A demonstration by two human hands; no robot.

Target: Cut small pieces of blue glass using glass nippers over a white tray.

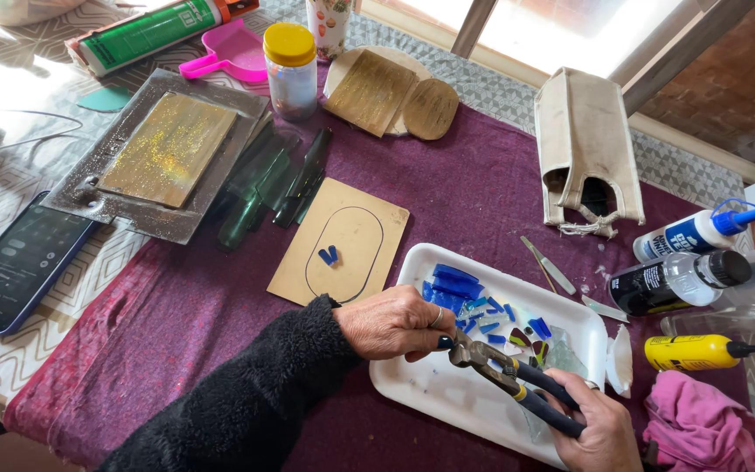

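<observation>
- Gripping nippers [504, 374] by the dark handles, the right hand [600, 430] is closed tight around them at the tray's [447, 393] near edge.
- Left hand [395, 323], fingers curled, pinches a small piece at the nipper tip; the piece itself is too small to make out.
- Blue shards [456, 287] lie in the tray just beyond the hands.
- Card [340, 253] with two blue bits sits left; bottles [683, 280] and pink cloth [701, 428] crowd the right.

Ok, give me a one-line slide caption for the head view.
Left hand steadies blue glass at the nippers gripped by the right hand over a white tray.
</observation>
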